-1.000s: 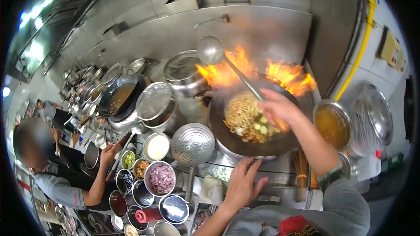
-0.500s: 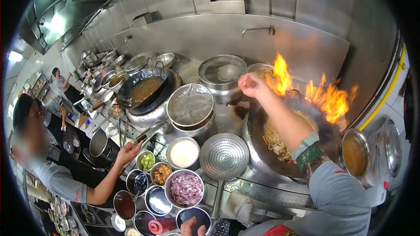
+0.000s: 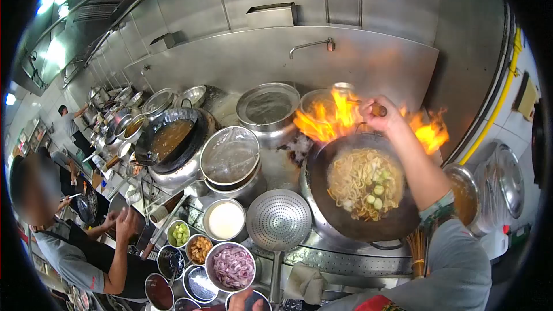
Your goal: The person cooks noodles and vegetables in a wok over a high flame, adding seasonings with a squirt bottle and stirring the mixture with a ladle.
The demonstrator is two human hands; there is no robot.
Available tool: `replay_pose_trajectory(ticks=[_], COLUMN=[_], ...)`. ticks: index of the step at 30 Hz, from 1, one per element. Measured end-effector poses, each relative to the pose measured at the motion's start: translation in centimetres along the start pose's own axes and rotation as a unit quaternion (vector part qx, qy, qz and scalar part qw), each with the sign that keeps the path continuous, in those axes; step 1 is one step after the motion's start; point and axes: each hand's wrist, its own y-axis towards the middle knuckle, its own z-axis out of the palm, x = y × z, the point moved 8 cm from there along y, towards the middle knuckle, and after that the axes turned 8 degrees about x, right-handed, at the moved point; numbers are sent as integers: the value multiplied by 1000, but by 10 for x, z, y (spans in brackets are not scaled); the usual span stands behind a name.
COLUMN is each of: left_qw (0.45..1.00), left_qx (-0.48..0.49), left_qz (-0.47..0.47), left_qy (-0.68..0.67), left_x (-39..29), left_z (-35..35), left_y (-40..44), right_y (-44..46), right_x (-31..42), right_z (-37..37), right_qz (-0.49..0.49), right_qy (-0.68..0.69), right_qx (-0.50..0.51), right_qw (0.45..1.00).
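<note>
My right hand [image 3: 387, 116] is raised over the back rim of the wok, closed around the wooden handle of a ladle [image 3: 378, 109]; flames partly hide the tool's far end. Below my forearm, the wok [image 3: 322, 196] holds noodles [image 3: 352, 181] with green vegetable slices [image 3: 374, 196]. Fire [image 3: 328, 118] rises behind the wok on both sides of my hand. At the bottom edge, my left hand [image 3: 242, 300] is cut off by the frame. Its visible fingers look apart, over a dark bowl beside the bowl of sliced red onion [image 3: 233, 266].
A perforated strainer [image 3: 279, 219] lies left of the wok. Nearby stand a white-liquid bowl [image 3: 224, 219], a mesh-topped pot [image 3: 230, 155] and a second wok [image 3: 170, 138]. A co-worker [image 3: 75, 253] stands at the left. A pan of brownish liquid [image 3: 461, 193] is at the right.
My right hand has moved right, away from the lidded pot, and the ladle has left that pot. The wok's contents show more fully. Flames spread left. The co-worker's hand has drawn back.
</note>
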Motion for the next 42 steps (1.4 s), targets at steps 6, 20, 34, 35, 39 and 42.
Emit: replay_pose_trajectory(ticks=[6,20,34,35,39,42], left_qw=[998,995,989,979,939,937], left_qx=[-27,-57,1,48,59,75], left_qz=[-21,40,140,190,340,324], left_qy=[49,72,-46,-53,4,109], left_x=[17,-1,-88,-116,-201,-208], left_z=[-7,5,99,122,219,273], left_y=[-4,-47,-31,-17,31,43], right_y=[125,-117,-390,-402,-412,-422], right_x=[116,103,56,48,13,18], right_z=[-82,0,-38,-55,-107,-122], right_qz=[-52,-85,2,36,-73,48], right_qy=[-393,-933,-845,-840,-952,-952], right_qx=[-163,-201,-162,-136,53,-54], right_qw=[903,287,509,524,292,299])
